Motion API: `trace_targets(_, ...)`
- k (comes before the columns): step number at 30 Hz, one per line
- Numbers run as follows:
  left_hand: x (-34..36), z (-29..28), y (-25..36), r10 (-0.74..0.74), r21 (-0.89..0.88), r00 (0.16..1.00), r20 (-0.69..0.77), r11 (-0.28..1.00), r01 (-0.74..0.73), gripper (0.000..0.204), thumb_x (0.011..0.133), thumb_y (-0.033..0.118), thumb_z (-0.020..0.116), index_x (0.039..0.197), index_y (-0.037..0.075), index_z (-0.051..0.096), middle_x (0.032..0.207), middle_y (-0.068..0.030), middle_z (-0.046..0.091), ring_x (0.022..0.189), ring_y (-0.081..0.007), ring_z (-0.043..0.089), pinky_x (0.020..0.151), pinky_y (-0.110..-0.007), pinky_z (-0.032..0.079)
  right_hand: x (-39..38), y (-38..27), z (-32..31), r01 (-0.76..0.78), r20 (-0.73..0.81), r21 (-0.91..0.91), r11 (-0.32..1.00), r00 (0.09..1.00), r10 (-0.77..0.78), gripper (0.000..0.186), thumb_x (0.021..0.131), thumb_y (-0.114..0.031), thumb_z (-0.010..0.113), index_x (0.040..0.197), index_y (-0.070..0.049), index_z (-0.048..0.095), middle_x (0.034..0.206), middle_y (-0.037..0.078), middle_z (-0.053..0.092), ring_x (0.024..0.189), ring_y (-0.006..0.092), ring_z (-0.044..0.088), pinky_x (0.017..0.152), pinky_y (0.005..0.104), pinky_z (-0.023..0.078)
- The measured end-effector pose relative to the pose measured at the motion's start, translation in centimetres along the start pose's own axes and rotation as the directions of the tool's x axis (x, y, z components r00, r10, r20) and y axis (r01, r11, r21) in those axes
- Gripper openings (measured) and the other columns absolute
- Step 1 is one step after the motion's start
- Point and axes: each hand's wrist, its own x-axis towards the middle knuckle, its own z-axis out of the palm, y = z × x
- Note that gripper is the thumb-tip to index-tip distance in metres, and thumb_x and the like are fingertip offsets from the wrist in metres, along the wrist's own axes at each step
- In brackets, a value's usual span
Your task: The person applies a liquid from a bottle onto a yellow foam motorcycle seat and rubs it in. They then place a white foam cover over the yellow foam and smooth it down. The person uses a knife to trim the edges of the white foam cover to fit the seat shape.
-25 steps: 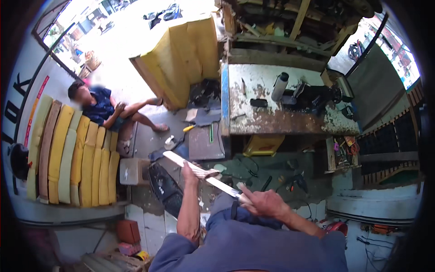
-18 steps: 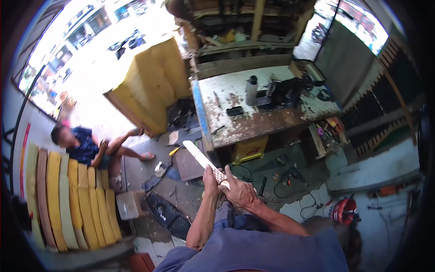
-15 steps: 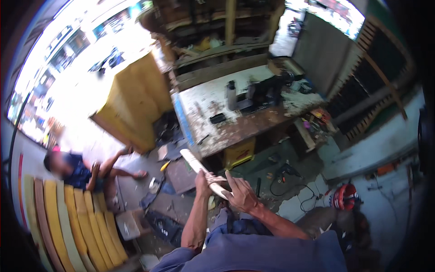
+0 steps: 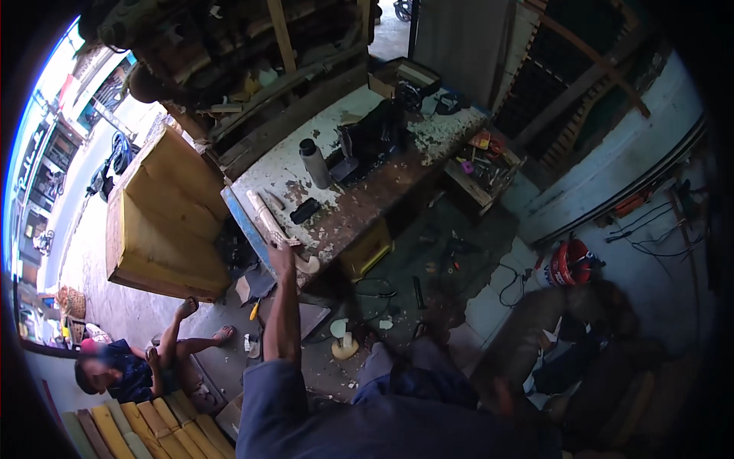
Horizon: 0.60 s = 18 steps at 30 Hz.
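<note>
I have two hands, well apart. The left hand (image 4: pixel 282 256) has its fingers closed on one strip (image 4: pixel 264 213) at the table's near-left corner; I cannot tell whether the strip's weight rests there. The right hand (image 4: pixel 502 395) is a dim blur low beside the shirt, and I can't tell what it holds, if anything. The strip is long, pale and smooth, round-ended, with one grid-patterned band by the fingers.

The table (image 4: pixel 348 222) has flaking white paint and a blue edge. On it I count one grey flask (image 4: pixel 314 164), one black case (image 4: pixel 305 210) and one black sewing machine (image 4: pixel 373 138), all beyond the hand. One creased yellow panel (image 4: pixel 164 222) stands left of the table. I see one seated person (image 4: pixel 126 367), at least seven foam slabs (image 4: pixel 112 436) and one red bucket (image 4: pixel 567 265).
</note>
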Motion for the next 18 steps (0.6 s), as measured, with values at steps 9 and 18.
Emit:
trace_targets(9,-36.1,2.3,-6.2,0.211,0.114,0.645,0.735,0.899,-0.424,0.055,0.093,0.020,0.061,0.139,-0.006,0.047,0.126,-0.0354,0.056,0.121,-0.0521,0.053,0.104,-0.054,0.042,-4.7,-3.6,2.3,0.094,0.125,-0.070,0.993,0.989,-0.085,0.038,0.094,-0.037,0.061,0.109,-0.004,0.073,0.097,0.018,0.075,0.088,0.0363,0.073,0.081,0.0489,0.057)
trace_targets(18,-34.8,11.2,-2.9,-0.462,0.391,0.083,0.883,0.821,0.415,0.032,0.100,0.017,0.058,0.129,0.005,0.059,0.115,-0.0119,0.069,0.108,-0.0244,0.068,0.086,-0.040,0.059,12.1,-9.3,-6.2,0.147,0.134,-0.164,0.975,0.983,-0.126,0.033,0.092,-0.035,0.059,0.104,-0.011,0.078,0.107,0.015,0.074,0.098,0.0334,0.072,0.088,0.0479,0.056)
